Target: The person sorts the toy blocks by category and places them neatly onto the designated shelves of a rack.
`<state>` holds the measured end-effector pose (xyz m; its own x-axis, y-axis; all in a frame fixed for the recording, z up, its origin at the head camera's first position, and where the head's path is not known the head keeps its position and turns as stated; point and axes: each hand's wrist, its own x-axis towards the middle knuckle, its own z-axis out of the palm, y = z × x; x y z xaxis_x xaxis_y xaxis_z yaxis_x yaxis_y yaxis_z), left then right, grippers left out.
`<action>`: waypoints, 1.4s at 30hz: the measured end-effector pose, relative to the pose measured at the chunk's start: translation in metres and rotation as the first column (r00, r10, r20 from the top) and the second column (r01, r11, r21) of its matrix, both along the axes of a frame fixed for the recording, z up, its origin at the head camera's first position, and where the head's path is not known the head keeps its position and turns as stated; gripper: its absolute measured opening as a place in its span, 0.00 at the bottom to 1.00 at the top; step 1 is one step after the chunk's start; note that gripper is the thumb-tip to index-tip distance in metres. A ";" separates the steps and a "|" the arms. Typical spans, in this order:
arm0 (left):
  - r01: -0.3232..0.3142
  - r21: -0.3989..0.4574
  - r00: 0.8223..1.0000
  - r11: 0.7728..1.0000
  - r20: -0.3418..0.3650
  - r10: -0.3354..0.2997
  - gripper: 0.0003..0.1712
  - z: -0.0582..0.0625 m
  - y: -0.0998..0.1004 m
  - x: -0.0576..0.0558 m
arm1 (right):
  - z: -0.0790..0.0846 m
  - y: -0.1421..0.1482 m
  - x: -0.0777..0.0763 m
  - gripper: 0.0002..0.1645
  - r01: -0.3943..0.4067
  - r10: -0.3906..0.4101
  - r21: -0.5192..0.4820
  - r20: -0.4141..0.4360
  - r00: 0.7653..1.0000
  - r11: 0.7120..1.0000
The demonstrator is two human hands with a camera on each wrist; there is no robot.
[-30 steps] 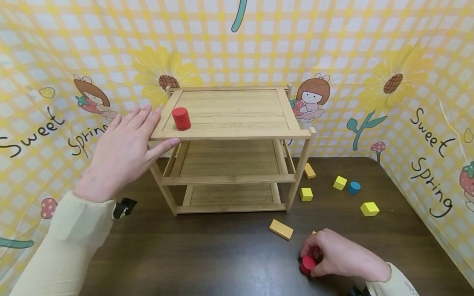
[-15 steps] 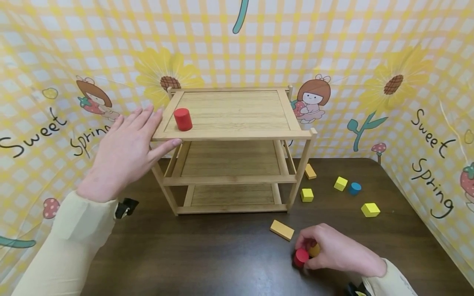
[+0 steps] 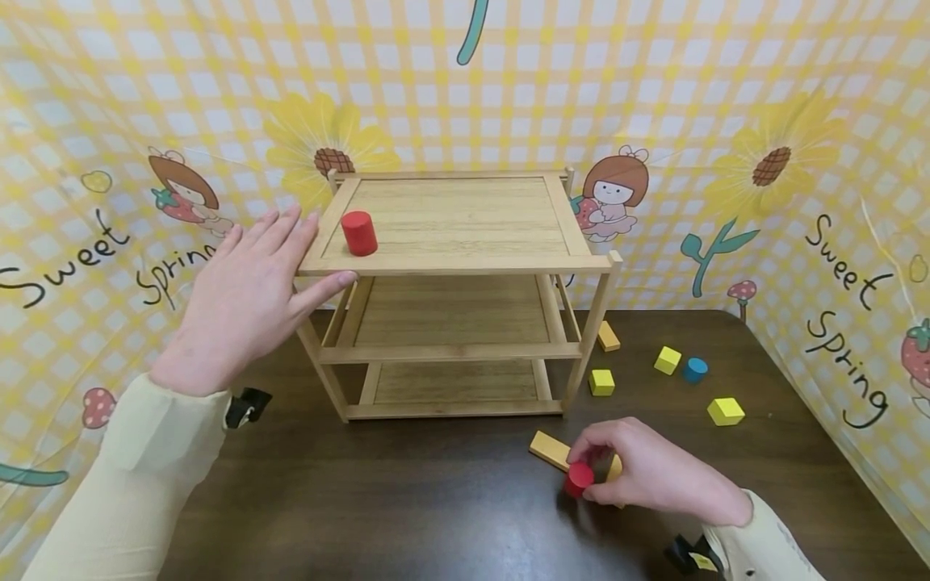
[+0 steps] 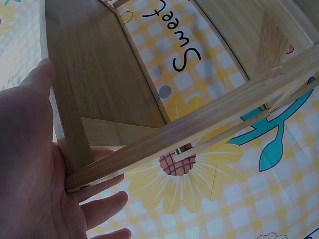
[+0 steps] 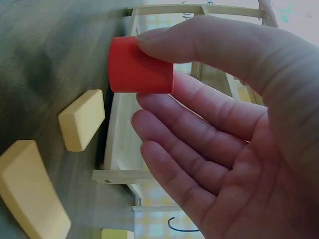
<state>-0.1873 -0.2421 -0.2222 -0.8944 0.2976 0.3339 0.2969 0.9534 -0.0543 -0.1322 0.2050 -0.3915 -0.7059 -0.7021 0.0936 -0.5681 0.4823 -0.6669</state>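
My right hand [image 3: 647, 468] pinches a red cylinder block [image 3: 579, 480] between thumb and fingers, in front of the shelf's right side. In the right wrist view that block [image 5: 134, 72] seems raised off the table. My left hand [image 3: 240, 303] rests at the left front corner of a three-tier wooden shelf [image 3: 465, 262], its fingers straight along the side and the thumb at the front edge. A second red cylinder block [image 3: 359, 234] stands upright on the top tier, near that hand. The left wrist view shows the palm against the shelf's corner [image 4: 75, 172].
Orange rectangular blocks lie near my right hand, one [image 3: 548, 449] left of it and another [image 3: 616, 468] partly hidden behind its fingers. Farther right are several yellow cubes [image 3: 601, 382], a blue cylinder [image 3: 695, 370] and an orange block [image 3: 608, 336]. A patterned cloth [image 3: 465, 97] hangs behind the shelf.
My right hand has carried the red cylinder forward and left, up from the table toward the shelf, uncovering part of an orange block. The left hand stays at the shelf's corner.
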 end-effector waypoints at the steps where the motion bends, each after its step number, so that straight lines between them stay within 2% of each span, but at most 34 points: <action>1: 0.000 0.000 1.000 1.000 -0.001 0.000 0.53 0.000 0.000 0.000 | 0.001 -0.001 -0.001 0.16 -0.001 0.001 -0.009 -0.006 1.000 1.000; 6: -0.001 0.000 1.000 1.000 -0.004 0.001 0.53 0.000 0.000 0.000 | 0.004 -0.003 -0.004 0.17 -0.002 -0.001 -0.046 -0.059 0.998 0.999; 9: -0.001 0.002 1.000 1.000 -0.003 0.001 0.53 0.000 0.000 0.000 | 0.006 -0.004 -0.005 0.17 0.025 -0.029 -0.045 -0.080 0.996 0.999; 18: -0.006 0.003 1.000 1.000 0.001 0.006 0.54 0.000 0.001 -0.001 | 0.015 -0.003 -0.008 0.19 0.080 -0.088 -0.072 -0.106 0.990 0.994; 24: -0.004 0.002 1.000 1.000 -0.003 0.004 0.54 0.000 0.000 -0.001 | 0.023 0.000 -0.013 0.22 0.122 -0.142 -0.122 -0.172 0.975 0.985; 32: 0.000 0.006 1.000 1.000 -0.006 0.000 0.54 -0.001 0.000 -0.001 | 0.030 -0.004 -0.019 0.22 0.121 -0.169 -0.191 -0.256 0.952 0.974; 42: 0.008 0.016 1.000 1.000 -0.015 -0.007 0.53 -0.002 -0.001 -0.002 | 0.043 -0.009 -0.022 0.23 0.133 -0.188 -0.205 -0.277 0.942 0.970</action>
